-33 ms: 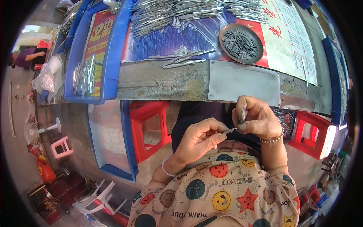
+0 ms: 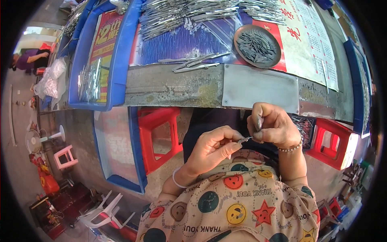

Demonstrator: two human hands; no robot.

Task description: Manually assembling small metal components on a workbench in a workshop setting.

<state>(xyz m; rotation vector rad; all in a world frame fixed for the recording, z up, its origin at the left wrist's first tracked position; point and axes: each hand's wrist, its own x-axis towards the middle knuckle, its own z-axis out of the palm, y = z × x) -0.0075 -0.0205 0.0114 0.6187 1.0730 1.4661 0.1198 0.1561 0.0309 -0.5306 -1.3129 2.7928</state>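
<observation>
In front of my body, just off the table's near edge, both hands are raised and close together. My left hand (image 2: 215,148) pinches a slim silver metal part (image 2: 244,140) between thumb and fingers, its thin tip pointing right. That tip reaches the fingers of my right hand (image 2: 277,128), which are closed in a pinch with darkened fingertips; anything inside them is hidden. Beyond the hands, a round brown dish (image 2: 266,65) holds many small dark pointed pins (image 2: 256,46). Several long silver hinged metal pieces (image 2: 201,63) lie near the table edge.
A grey metal plate (image 2: 260,86) covers part of the table edge. Silver metal pieces (image 2: 189,16) are heaped at the back. A blue tray (image 2: 119,60) stands left, another blue tray (image 2: 139,161) below it. Red stools (image 2: 151,133) flank me. Another person (image 2: 32,59) is far left.
</observation>
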